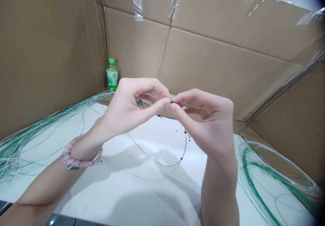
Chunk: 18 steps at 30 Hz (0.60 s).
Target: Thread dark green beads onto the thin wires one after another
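Note:
My left hand and my right hand meet fingertip to fingertip above the white table top. Each pinches thumb against forefinger on a thin wire, with a small dark green bit showing between the fingertips. The wire hangs below in a wide loop, partly hidden behind both hands. Two small black beads sit on the loop's right side. What exactly lies in the pinch is mostly covered by the fingers. A pink beaded bracelet circles my left wrist.
Bundled green and white wires lie along the left edge; more coiled green wires lie at the right. Several tiny black pieces are scattered on the white table top. A green-capped bottle stands in the back corner by cardboard walls.

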Each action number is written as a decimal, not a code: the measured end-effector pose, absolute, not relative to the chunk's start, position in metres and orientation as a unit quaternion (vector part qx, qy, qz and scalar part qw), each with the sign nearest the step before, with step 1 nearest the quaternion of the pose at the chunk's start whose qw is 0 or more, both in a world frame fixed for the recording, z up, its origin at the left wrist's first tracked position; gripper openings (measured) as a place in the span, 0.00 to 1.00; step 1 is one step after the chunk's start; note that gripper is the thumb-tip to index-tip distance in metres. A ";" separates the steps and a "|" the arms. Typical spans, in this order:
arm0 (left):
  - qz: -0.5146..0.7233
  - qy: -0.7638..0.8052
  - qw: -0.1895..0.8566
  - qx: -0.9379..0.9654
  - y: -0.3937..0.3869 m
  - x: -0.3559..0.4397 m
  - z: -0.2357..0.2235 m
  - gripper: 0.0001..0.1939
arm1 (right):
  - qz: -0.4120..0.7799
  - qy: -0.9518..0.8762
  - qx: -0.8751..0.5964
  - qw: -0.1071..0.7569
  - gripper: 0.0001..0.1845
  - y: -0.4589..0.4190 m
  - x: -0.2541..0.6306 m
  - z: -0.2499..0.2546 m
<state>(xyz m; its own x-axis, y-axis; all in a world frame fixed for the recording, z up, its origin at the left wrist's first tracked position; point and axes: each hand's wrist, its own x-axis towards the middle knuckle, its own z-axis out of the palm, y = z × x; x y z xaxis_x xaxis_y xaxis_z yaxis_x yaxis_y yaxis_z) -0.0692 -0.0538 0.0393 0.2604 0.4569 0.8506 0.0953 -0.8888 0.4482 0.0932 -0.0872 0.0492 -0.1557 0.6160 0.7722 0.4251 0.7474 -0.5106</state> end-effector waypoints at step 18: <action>0.601 0.198 0.145 0.760 -0.053 -0.053 0.031 0.03 | 0.112 -0.772 -0.356 0.514 0.06 -0.088 0.109 0.055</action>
<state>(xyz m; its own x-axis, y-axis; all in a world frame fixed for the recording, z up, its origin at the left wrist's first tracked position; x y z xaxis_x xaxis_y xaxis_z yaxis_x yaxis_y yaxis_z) -0.0525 -0.0526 0.0306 0.1984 0.4750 0.8574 0.1269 -0.8798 0.4580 0.1091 -0.0879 0.0550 -0.2186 0.6658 0.7134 0.4352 0.7209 -0.5394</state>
